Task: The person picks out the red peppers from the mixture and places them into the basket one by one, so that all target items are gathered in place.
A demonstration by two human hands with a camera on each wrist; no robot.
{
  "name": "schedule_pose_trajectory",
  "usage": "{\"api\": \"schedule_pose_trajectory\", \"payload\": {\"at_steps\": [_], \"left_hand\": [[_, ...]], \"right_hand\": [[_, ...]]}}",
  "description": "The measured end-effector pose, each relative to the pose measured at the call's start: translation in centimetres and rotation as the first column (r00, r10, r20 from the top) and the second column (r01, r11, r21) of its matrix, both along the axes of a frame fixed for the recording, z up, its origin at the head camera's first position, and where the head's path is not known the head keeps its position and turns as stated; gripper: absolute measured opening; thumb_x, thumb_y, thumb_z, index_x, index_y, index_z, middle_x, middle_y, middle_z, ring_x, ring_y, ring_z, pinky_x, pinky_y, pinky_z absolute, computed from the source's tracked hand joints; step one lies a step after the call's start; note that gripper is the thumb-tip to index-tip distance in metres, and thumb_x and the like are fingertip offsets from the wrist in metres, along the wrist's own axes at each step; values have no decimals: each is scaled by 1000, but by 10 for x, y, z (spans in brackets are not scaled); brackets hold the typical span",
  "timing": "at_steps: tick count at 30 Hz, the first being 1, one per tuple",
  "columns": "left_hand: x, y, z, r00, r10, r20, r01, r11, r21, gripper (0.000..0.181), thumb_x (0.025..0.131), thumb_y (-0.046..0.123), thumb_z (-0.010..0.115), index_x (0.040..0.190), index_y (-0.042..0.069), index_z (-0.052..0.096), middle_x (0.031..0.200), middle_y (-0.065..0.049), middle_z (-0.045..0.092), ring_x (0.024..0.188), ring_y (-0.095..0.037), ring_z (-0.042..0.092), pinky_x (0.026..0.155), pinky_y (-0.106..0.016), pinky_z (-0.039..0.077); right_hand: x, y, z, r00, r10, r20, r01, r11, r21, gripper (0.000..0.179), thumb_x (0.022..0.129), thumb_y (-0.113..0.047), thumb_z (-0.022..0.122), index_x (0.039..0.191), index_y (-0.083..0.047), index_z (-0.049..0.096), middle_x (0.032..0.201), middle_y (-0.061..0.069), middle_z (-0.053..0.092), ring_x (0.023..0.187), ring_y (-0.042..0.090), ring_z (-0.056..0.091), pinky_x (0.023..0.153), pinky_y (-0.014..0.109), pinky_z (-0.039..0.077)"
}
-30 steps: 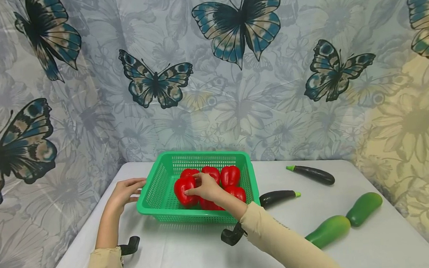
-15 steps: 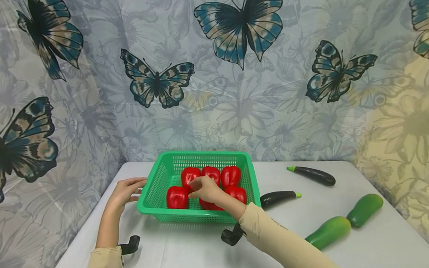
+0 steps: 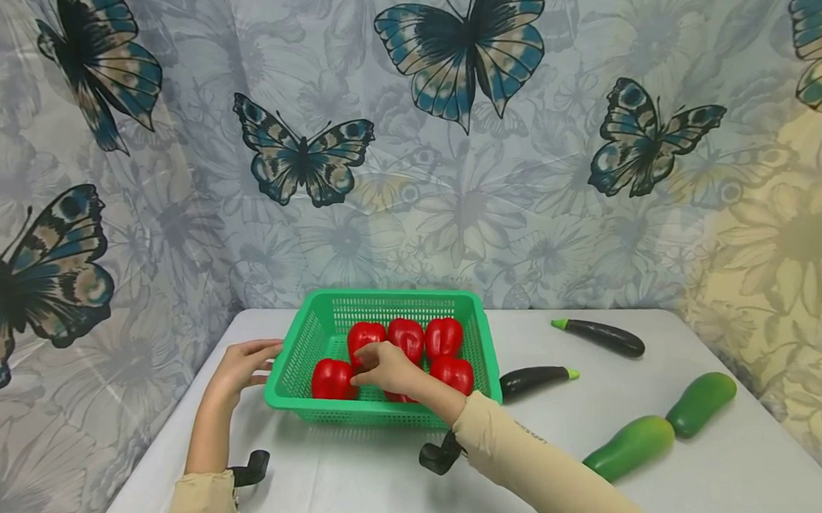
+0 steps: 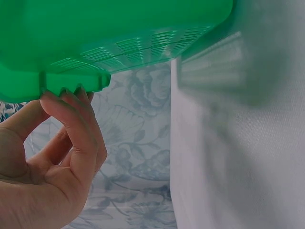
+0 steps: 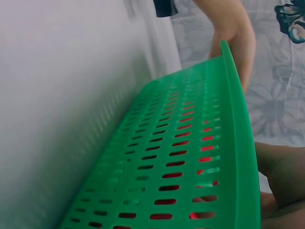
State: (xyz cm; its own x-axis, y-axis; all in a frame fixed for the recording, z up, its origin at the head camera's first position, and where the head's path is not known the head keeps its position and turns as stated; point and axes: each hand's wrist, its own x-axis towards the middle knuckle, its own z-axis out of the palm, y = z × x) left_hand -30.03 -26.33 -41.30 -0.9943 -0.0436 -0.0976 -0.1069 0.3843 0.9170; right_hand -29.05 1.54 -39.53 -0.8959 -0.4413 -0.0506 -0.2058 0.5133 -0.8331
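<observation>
A green plastic basket [image 3: 392,414] with perforated walls stands on the table and holds several red bell peppers [image 3: 444,338]. My right hand [image 3: 389,366] is inside it, fingers bent and apart with nothing between them, above the middle of the peppers. Its thumb tip is beside a bell pepper [image 3: 333,380] at the front left; whether they touch I cannot tell. In the right wrist view, the basket wall [image 5: 181,143] hides most of that hand [image 5: 286,181]. My left hand [image 3: 243,367] touches the basket's left rim; in the left wrist view its fingertips [image 4: 50,95] rest against the rim's underside.
To the basket's right lie two eggplants, one [image 3: 540,380] close to its wall and one [image 3: 603,337] farther back. Two green, elongated fruits [image 3: 631,445] [image 3: 701,403] lie at the front right. A butterfly-print cloth [image 3: 415,209] hangs behind the white table [image 3: 340,488].
The bell pepper in my right hand went down to the front left of the basket, and my fingers let go of it. My left hand stays at the rim.
</observation>
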Motion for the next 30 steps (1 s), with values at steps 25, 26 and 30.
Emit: {"api": "schedule_pose_trajectory", "payload": {"at_steps": [25,26,30], "left_hand": [[3,0,2,1000,-17,-7,16,1000,-14,55,99,36,57,138,-2,52,120,-13,66,83,-4,64,77,-26,60],[3,0,1,1000,-17,-7,17,1000,-15,55,99,36,57,138,-2,52,120,-13,66,83,-4,64,77,-26,60],[2,-1,1,1000,-19,-10,19,1000,-15,55,99,36,57,138,-2,52,122,-14,65,83,-4,64,78,-26,60]], "right_hand": [[-5,-13,-10,996,-10,-86,10,1000,-1,39,81,-2,77,118,3,65,118,17,69,114,31,64,94,41,57],[-6,-12,-10,996,-10,-92,10,1000,4,39,81,-1,77,118,3,67,117,17,70,112,31,65,92,40,57],[-7,-11,-10,993,-30,-111,32,999,16,38,80,-4,79,117,0,70,112,15,73,107,29,68,86,37,60]]}}
